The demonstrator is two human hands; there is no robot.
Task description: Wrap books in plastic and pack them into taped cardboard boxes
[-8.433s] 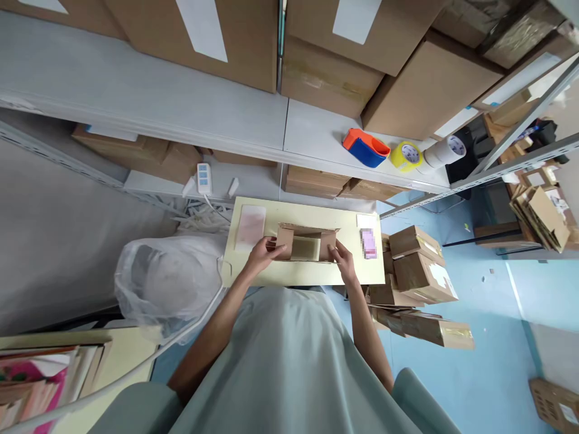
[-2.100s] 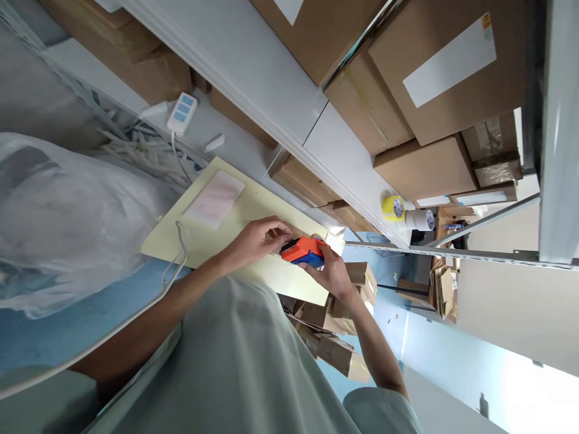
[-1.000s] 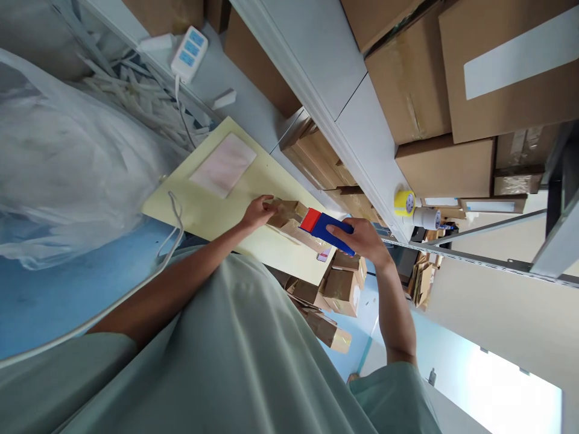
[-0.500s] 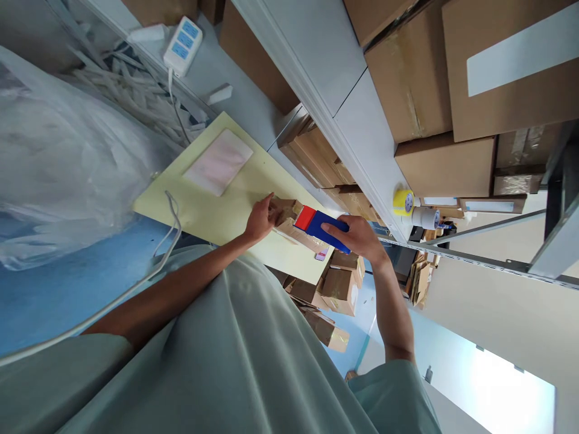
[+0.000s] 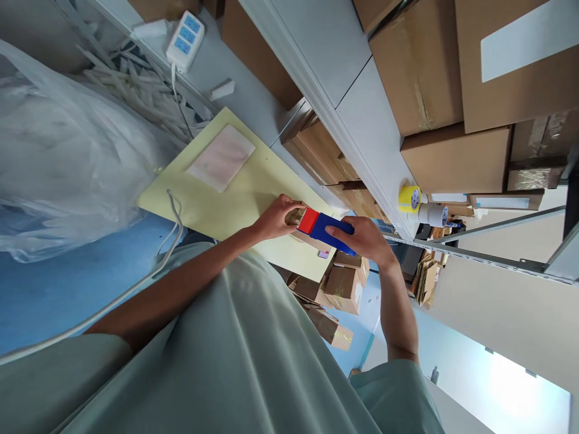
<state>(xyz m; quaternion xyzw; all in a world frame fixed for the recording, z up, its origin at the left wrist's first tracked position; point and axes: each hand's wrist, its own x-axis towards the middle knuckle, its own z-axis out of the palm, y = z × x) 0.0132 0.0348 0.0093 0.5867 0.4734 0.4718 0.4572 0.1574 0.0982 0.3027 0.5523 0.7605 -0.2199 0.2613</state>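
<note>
My right hand [image 5: 364, 240] is closed round a blue and red tape dispenser [image 5: 322, 229] and holds it over a small cardboard box [image 5: 296, 216] on the pale yellow table [image 5: 217, 211]. My left hand [image 5: 274, 218] lies on top of that box with its fingers curled over it; most of the box is hidden under both hands. A pink sheet [image 5: 221, 158] lies flat on the far left part of the table.
A grey shelf [image 5: 362, 126] above the table carries large cardboard boxes, a yellow tape roll [image 5: 409, 198] and a white tape roll [image 5: 432, 214]. Small taped boxes [image 5: 337, 289] are stacked on the blue floor to the right. A big plastic bag [image 5: 58, 157] and a power strip [image 5: 183, 41] lie left.
My left hand has slid up onto the top of the box, and the dispenser in my right hand has come down closer to it. The view has shifted slightly.
</note>
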